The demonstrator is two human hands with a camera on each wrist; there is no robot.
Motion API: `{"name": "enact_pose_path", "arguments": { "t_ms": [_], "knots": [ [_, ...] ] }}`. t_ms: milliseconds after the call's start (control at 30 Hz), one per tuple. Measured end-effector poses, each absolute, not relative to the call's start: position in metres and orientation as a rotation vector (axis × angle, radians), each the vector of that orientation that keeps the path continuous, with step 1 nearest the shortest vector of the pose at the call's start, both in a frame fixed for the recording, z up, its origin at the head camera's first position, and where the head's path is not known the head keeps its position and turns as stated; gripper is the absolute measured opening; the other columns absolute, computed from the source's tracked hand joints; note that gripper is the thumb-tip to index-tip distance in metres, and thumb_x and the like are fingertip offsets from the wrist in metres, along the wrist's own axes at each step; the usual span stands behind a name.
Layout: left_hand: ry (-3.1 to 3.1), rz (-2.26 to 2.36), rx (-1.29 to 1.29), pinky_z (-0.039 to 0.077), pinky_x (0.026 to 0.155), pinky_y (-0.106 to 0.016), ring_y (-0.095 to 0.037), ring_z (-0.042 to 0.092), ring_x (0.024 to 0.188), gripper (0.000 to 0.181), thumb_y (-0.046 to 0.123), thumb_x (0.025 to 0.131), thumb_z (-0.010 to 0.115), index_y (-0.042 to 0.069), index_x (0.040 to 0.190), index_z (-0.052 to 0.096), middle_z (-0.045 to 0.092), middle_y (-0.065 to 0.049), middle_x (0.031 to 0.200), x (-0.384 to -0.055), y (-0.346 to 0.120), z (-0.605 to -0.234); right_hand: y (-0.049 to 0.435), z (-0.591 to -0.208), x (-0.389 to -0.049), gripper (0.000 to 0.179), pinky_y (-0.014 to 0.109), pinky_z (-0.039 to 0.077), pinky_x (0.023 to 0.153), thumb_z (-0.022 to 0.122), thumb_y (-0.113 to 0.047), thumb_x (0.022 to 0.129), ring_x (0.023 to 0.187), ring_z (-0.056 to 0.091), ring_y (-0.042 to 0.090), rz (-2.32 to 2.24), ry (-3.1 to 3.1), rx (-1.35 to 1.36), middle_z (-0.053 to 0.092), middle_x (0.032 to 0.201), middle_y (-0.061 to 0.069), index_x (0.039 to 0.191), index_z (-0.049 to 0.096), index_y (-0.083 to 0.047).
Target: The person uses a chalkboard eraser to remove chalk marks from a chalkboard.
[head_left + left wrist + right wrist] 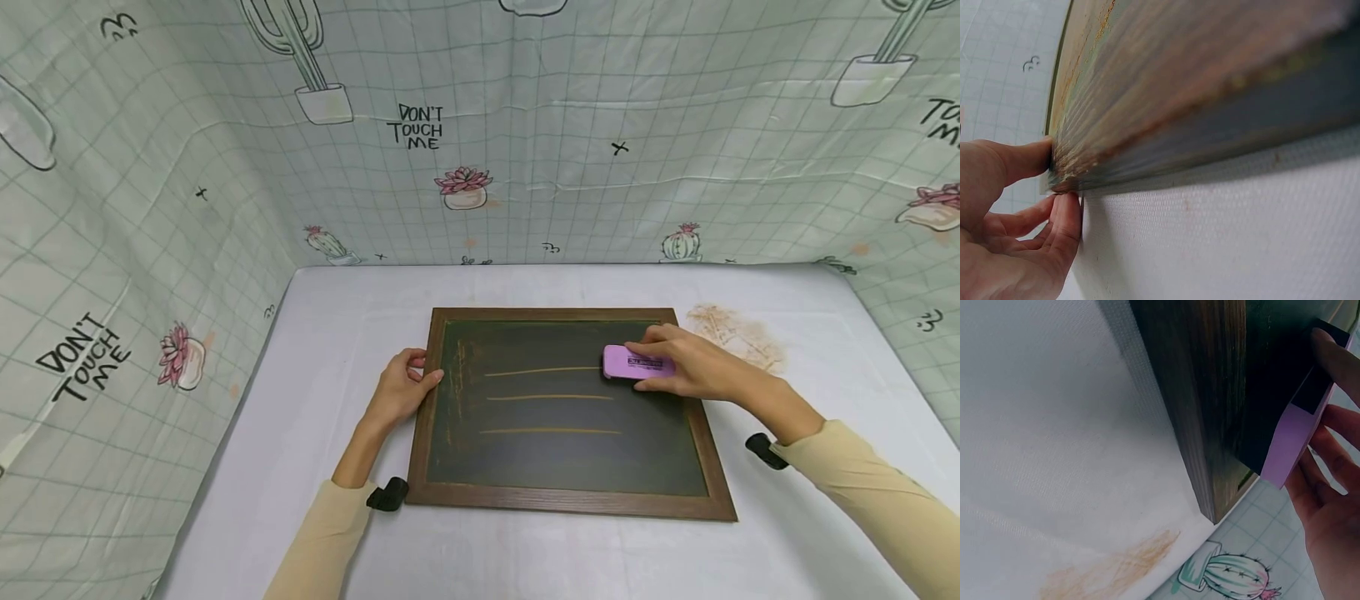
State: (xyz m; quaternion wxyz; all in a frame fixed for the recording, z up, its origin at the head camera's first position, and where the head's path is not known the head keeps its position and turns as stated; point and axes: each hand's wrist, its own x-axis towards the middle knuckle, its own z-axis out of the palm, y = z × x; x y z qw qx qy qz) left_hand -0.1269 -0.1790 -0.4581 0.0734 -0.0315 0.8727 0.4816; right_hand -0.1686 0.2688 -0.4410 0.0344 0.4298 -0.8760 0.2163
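Note:
A chalkboard [555, 462] with a brown wooden frame lies on the white-covered table. Three yellowish chalk lines [551, 398] cross its middle, and smudged chalk marks [459, 392] run down its left side. My left hand [397, 387] pinches the left edge of the frame; in the left wrist view the thumb lies on one face of the wood [1166, 75] and the fingers on the other. With thumb and fingers my right hand [693, 362] grips a purple chalkboard eraser [618, 362], dark side down at the right end of the top line.
An orange-brown chalk stain [738, 333] marks the tablecloth [352, 292] beyond the board's right corner. Grid-patterned curtains [555, 208] printed with cacti and lettering hang behind and on both sides. A black wrist camera [388, 495] sits by the board's lower-left corner.

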Motion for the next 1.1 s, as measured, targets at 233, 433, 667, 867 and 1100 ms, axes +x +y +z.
{"name": "enact_pose_path", "arguments": {
  "t_ms": [233,433,667,867,1100],
  "knots": [
    [2.649,1.455,-0.071,0.048,0.083,-0.040,-0.031,0.056,0.097,0.049,0.014,0.099,0.069,-0.012,0.136,0.051,0.058,-0.027,0.119,-0.125,-0.179,-0.457,0.261,-0.442,-0.169,0.053,0.028,0.041,0.068,0.092,-0.017,0.077,0.083,0.046,0.011,0.693,-2.711,1.316,0.055,0.095,-0.001,0.121,0.073,0.005],
    [2.625,1.416,-0.117,0.048,0.086,-0.043,-0.033,0.056,0.101,0.049,0.012,0.100,0.068,-0.011,0.140,0.050,0.057,-0.027,0.125,-0.128,-0.179,-0.459,0.255,-0.442,-0.170,0.053,0.028,0.041,0.069,0.090,-0.020,0.080,0.084,0.045,0.011,0.704,-2.767,1.274,0.055,0.094,-0.001,0.124,0.072,0.005],
    [2.609,1.418,-0.126,0.047,0.086,-0.043,-0.033,0.055,0.102,0.051,0.013,0.100,0.068,-0.010,0.141,0.049,0.056,-0.026,0.126,-0.127,-0.179,-0.456,0.246,-0.446,-0.173,0.053,0.029,0.041,0.070,0.090,-0.020,0.081,0.084,0.047,0.012,0.735,-2.755,1.293,0.056,0.096,0.001,0.125,0.072,0.004],
    [2.608,1.415,-0.124,0.047,0.086,-0.045,-0.033,0.055,0.102,0.051,0.013,0.100,0.069,-0.010,0.141,0.049,0.056,-0.027,0.126,-0.128,-0.178,-0.457,0.239,-0.446,-0.175,0.054,0.028,0.040,0.070,0.088,-0.022,0.083,0.085,0.046,0.012,0.743,-2.775,1.292,0.056,0.097,0.000,0.127,0.071,0.003],
    [2.605,1.412,-0.127,0.047,0.086,-0.043,-0.032,0.055,0.103,0.052,0.013,0.099,0.069,-0.010,0.142,0.049,0.056,-0.026,0.127,-0.128,-0.178,-0.457,0.233,-0.445,-0.177,0.054,0.030,0.041,0.072,0.087,-0.025,0.085,0.087,0.046,0.012,0.724,-2.823,1.278,0.056,0.100,0.001,0.129,0.070,0.001]
  ]
}}
